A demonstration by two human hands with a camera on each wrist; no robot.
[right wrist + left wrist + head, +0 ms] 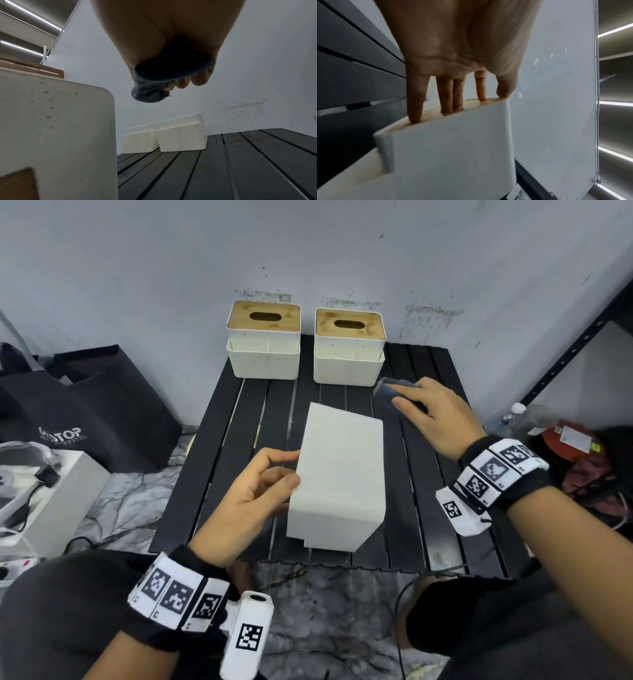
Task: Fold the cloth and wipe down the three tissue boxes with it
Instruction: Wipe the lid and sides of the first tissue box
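Note:
Two white tissue boxes with wooden lids stand at the back of the black slatted table (236, 422): one on the left (263, 354), one on the right (348, 361). A third white tissue box (342, 474) lies tipped over mid-table. My left hand (270, 477) braces its left side, with straight fingertips (447, 108) and thumb pressing on its edge (453, 148). My right hand (421, 409) hovers right of the boxes and grips a bunched dark blue cloth (388, 393), which pokes out past the curled fingers (150, 83). The tipped box (56, 121) looms left in the right wrist view.
A black bag (85, 412) and a white box with cables (51, 491) sit on the floor to the left. At the right are a black shelf upright (565, 354), a bottle (513, 412) and red clutter (575, 440). A wall is close behind the boxes.

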